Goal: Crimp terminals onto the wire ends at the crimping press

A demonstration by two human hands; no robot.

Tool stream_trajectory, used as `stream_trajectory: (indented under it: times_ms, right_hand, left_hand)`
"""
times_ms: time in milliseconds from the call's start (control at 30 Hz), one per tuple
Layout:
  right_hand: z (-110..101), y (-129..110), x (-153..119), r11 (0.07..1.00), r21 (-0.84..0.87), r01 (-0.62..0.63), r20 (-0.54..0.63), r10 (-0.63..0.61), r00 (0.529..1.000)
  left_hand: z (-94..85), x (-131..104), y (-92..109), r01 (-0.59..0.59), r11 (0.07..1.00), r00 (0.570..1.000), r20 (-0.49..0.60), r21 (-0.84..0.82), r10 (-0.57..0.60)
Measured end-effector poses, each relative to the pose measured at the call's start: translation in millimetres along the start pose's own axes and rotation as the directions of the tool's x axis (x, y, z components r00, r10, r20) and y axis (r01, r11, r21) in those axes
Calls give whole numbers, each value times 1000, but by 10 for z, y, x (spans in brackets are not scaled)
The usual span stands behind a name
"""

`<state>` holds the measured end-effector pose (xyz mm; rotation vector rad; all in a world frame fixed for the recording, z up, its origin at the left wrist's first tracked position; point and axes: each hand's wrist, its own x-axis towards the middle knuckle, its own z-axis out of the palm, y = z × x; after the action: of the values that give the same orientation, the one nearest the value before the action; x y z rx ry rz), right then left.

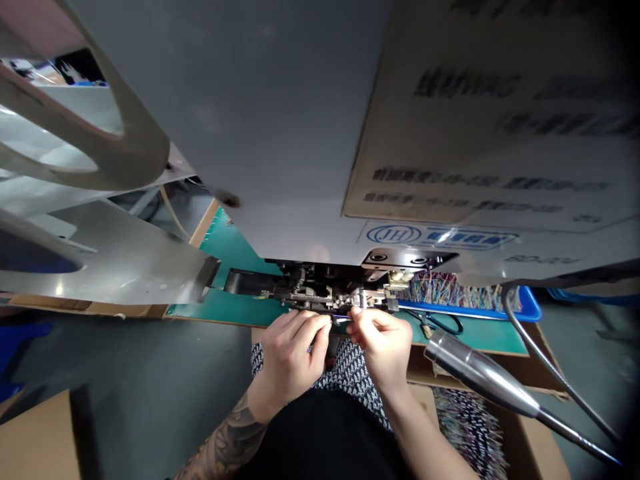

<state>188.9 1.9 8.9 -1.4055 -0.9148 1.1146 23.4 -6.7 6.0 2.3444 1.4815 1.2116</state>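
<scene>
The left hand (293,347) and right hand (387,343) pinched a thin wire (342,318) between them, right beside the metal parts (363,299). Those parts could nip a fingertip if they moved or it slipped.

Grey floor (165,393) around a green worktop (227,247) in cool, pale light
The worktop has a thin brown edge; flat cardboard (40,440) shows at lower left, with blue plastic (20,350) above it, an open cardboard box (537,443) sits at lower right, and the far right of the view falls dark
</scene>
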Motion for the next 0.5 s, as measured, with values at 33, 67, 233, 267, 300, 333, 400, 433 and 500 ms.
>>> stream_trajectory:
  times_ms: [33, 67, 233, 267, 300, 333, 400, 433, 500]
  right_hand:
    - [13, 6, 10, 1000, 23, -11, 2, 11, 1000]
    - [25, 19, 20, 999, 48, -20, 6, 19, 1000]
    - [61, 103, 47, 988, 141, -63, 22, 61, 998]
    - [64, 110, 45, 987, 142, -71, 20, 69, 997]
    - [67, 113, 43, 987, 139, -75, 15, 73, 997]
    - [69, 113, 41, 988, 134, -75, 11, 74, 997]
    - [73, 107, 37, 990, 123, -67, 3, 67, 998]
    - [75, 103, 36, 991, 120, -62, 0, 63, 998]
    - [80, 97, 35, 991, 122, -55, -7, 56, 998]
  left_hand:
    - [0, 5, 3, 3, 1000, 1000, -6, 8, -3]
    - [-1, 9, 5, 5, 1000, 1000, -13, 14, -5]
    - [-9, 23, 7, 11, 1000, 999, -35, 15, -11]
    - [-9, 23, 7, 12, 1000, 999, -37, 16, -11]
    - [-8, 22, 7, 12, 1000, 999, -39, 17, -11]
    - [-7, 19, 7, 14, 1000, 999, -41, 19, -13]
    - [-1, 11, 6, 14, 1000, 999, -47, 21, -13]
    - [2, 6, 5, 14, 1000, 999, -48, 21, -13]
    - [9, -1, 4, 13, 1000, 999, -51, 23, -12]
